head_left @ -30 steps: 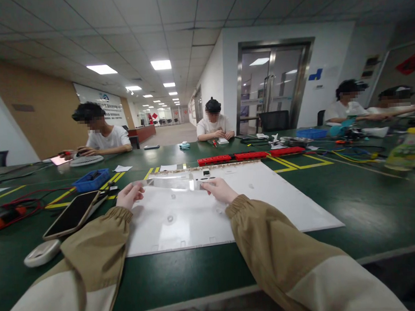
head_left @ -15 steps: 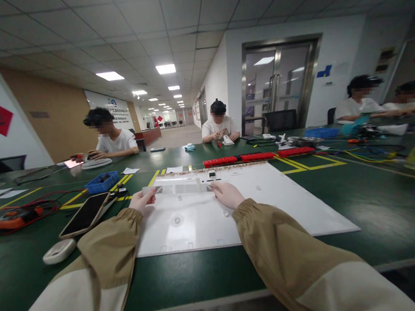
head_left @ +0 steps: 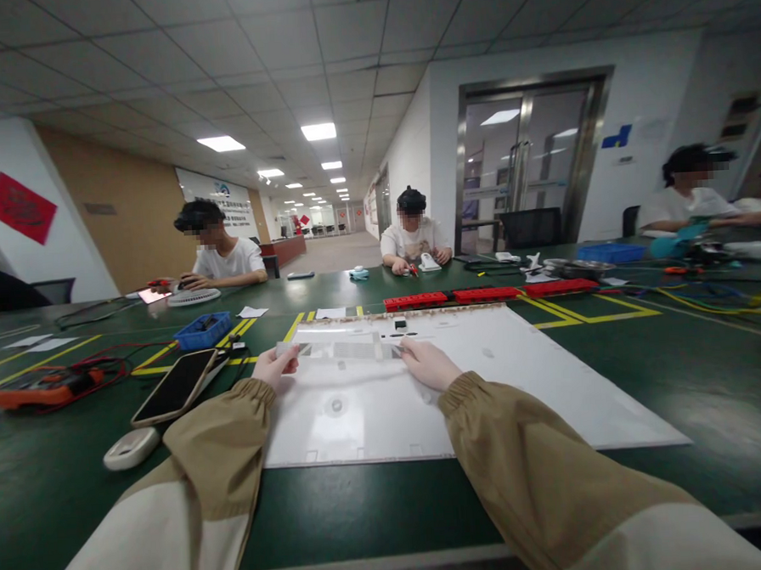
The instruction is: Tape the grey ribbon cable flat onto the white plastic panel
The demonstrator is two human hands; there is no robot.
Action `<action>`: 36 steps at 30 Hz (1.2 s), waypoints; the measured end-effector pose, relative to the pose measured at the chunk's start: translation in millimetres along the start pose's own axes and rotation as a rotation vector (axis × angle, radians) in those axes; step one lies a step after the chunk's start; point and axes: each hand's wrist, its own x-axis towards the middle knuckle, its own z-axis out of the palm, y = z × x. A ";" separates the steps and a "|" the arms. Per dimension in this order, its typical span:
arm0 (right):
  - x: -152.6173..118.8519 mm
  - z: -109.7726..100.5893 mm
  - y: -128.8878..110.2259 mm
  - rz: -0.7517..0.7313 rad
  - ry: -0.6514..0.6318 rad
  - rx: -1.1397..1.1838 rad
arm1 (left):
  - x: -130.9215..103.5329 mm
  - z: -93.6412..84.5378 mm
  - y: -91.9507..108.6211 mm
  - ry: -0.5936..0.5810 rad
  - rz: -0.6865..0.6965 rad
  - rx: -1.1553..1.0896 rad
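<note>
A clear strip [head_left: 352, 351] with a pale printed or ribbed middle is stretched level between my two hands. My left hand [head_left: 276, 366] pinches its left end, and my right hand [head_left: 429, 363] pinches the right end. Beneath them a large white panel [head_left: 388, 429] lies flat on the green table [head_left: 367, 511], with a brownish, rough far edge. A small dark block [head_left: 400, 325] rests near that far edge, just beyond the strip.
Left of the panel are a phone [head_left: 175, 387], a white rounded device [head_left: 132, 448], a blue bin [head_left: 203, 330] and an orange multimeter [head_left: 45, 386]. Red bars [head_left: 486, 295] line up behind the panel. Other people sit across the table.
The whole view has shifted, so the scene sits slightly further right. Both hands keep their hold on the strip. Across the table, a person's hand has moved beside the white object.
</note>
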 end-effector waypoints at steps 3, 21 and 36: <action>1.3 2.0 0.8 -0.029 0.011 0.050 | 1.3 -0.2 -0.7 0.006 -0.009 -0.004; -0.7 0.5 -2.2 -0.009 0.064 -0.019 | 2.1 -0.2 -7.6 -0.005 -0.008 -0.014; -2.0 -3.2 -2.3 0.035 0.043 -0.133 | -1.1 2.6 -3.6 -0.082 -0.022 -0.016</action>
